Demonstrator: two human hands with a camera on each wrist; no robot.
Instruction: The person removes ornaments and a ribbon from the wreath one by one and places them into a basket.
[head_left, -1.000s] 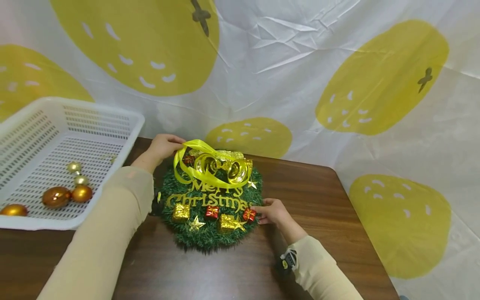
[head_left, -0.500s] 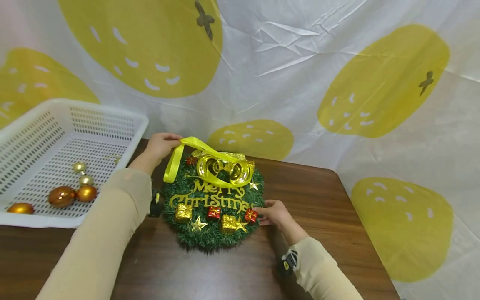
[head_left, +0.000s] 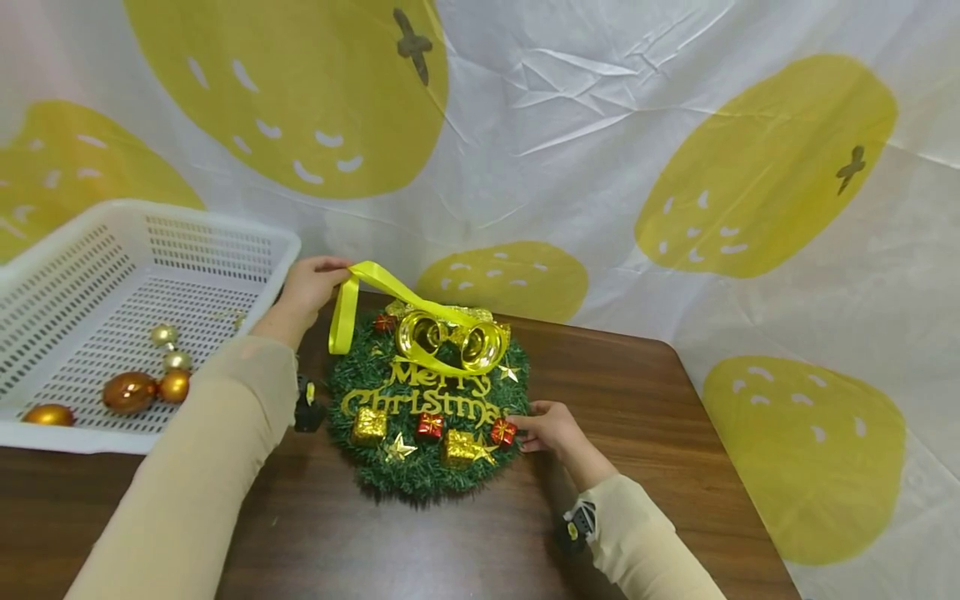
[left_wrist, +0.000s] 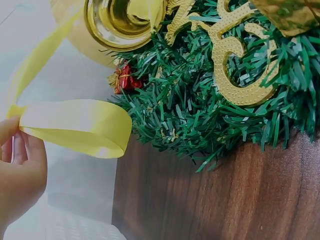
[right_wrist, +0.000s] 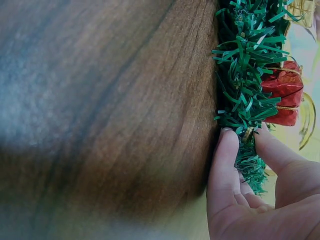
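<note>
Left hand [head_left: 306, 287]: fingers [left_wrist: 20, 150] pinch the end of the yellow ribbon [head_left: 352, 287] and hold it raised above the worktop [head_left: 615, 400]. From the pinch, one strand drops in a short loop just beside the fingers; the other runs down and away to the gold bells [head_left: 450, 340] at the top of the wreath [head_left: 427, 396]. The left wrist view shows the folded ribbon end [left_wrist: 75, 125] between thumb and fingertips, clear of the green needles.

Right hand [head_left: 551, 425]: fingers [right_wrist: 227, 165] grasp the wreath's lower right edge, thumb on one side of the needles and fingertips on the other, with the hand resting on the worktop. A small red gift box [head_left: 501, 431] sits just beyond the fingertips.

The wreath lies flat on the worktop between the two hands. Its face carries gold "Merry Christmas" lettering [head_left: 420, 392], gold gift boxes [head_left: 366, 425] and gold stars [head_left: 397, 448].

A white slotted basket [head_left: 225, 242] stands beside the left forearm, holding orange-gold baubles [head_left: 131, 392] and smaller pale ones [head_left: 165, 335]. A yellow-spotted cloth [head_left: 600, 125] hangs behind.
</note>
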